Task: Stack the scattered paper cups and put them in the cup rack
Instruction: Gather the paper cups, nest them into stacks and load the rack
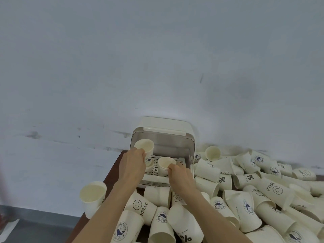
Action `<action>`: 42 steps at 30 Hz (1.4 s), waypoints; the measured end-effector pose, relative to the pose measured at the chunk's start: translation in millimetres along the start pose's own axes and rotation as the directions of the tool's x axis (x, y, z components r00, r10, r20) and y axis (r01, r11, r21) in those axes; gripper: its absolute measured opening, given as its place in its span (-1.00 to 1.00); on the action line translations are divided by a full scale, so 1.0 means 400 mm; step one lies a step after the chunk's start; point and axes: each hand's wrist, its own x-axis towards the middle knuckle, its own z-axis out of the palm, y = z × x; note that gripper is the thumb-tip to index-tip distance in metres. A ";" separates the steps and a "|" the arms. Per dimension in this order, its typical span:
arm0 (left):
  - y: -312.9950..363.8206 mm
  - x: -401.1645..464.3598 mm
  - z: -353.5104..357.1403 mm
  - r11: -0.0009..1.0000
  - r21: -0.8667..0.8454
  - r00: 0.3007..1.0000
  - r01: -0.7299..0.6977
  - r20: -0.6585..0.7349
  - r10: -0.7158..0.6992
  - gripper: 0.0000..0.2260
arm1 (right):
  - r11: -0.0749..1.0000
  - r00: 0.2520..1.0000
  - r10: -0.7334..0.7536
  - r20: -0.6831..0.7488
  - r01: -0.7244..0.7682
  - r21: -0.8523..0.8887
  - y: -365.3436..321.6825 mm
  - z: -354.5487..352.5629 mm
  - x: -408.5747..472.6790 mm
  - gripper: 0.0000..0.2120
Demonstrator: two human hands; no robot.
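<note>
Left hand (134, 161) grips upright cup (145, 147) at rim, above rack (163, 137) at tabletop (112, 174) far left corner. Right hand (178, 174) pinches rim of cup (165, 164) on rack grid. We judge cups light, thin, crushable: hold gently near stiff rim. Loose cups (254, 190) cover tabletop right.

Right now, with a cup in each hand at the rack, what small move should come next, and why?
Probably lower the left hand so its cup nests into the cup below: that cup is raised over the rack tray, while the right hand already holds its cup on the tray.
</note>
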 end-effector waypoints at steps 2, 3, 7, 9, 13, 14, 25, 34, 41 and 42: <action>-0.006 0.003 0.017 0.999 0.040 1.000 -0.007 0.019 0.006 -0.79 | 1.000 1.000 -0.005 -0.007 0.005 0.003 0.000 0.000 -0.001 -0.81; -0.009 0.003 0.023 0.998 0.059 0.999 -0.009 0.034 0.007 -0.79 | 1.000 1.000 -0.013 -0.009 0.013 -0.004 -0.002 0.000 -0.003 -0.81; -0.022 0.004 0.050 0.994 0.108 0.995 -0.020 0.104 0.009 -0.82 | 0.999 0.999 -0.034 -0.016 0.034 -0.022 -0.008 -0.002 -0.011 -0.82; -0.026 0.005 0.062 0.990 0.138 0.989 -0.030 0.146 0.009 -0.82 | 0.999 0.999 -0.042 -0.021 0.042 -0.024 -0.008 -0.005 -0.014 -0.83; -0.025 -0.001 0.080 0.972 0.230 0.969 -0.049 0.249 -0.010 -0.84 | 0.998 0.998 -0.058 -0.030 0.058 -0.013 -0.007 -0.012 -0.016 -0.81; -0.024 -0.003 0.084 0.969 0.241 0.965 -0.057 0.262 -0.009 -0.84 | 0.998 0.997 -0.064 -0.031 0.063 -0.006 -0.006 -0.012 -0.016 -0.81; -0.001 -0.028 0.070 0.984 0.151 0.955 -0.091 0.294 0.043 -0.80 | 0.993 0.993 -0.041 0.107 0.029 0.112 0.007 -0.032 -0.015 -0.64; 0.039 -0.093 -0.007 1.000 -0.012 0.983 -0.005 0.186 0.007 -0.70 | 0.927 0.998 0.036 0.042 -0.050 0.372 0.040 -0.115 -0.111 -0.68; 0.137 -0.172 -0.059 0.989 -0.130 0.977 -0.074 0.189 0.098 -0.74 | 0.930 0.997 0.057 -0.054 -0.033 0.367 0.073 -0.198 -0.230 -0.69; 0.155 -0.186 -0.068 0.986 -0.142 0.975 -0.088 0.189 0.114 -0.73 | 0.934 0.996 0.068 -0.057 -0.044 0.356 0.079 -0.210 -0.245 -0.68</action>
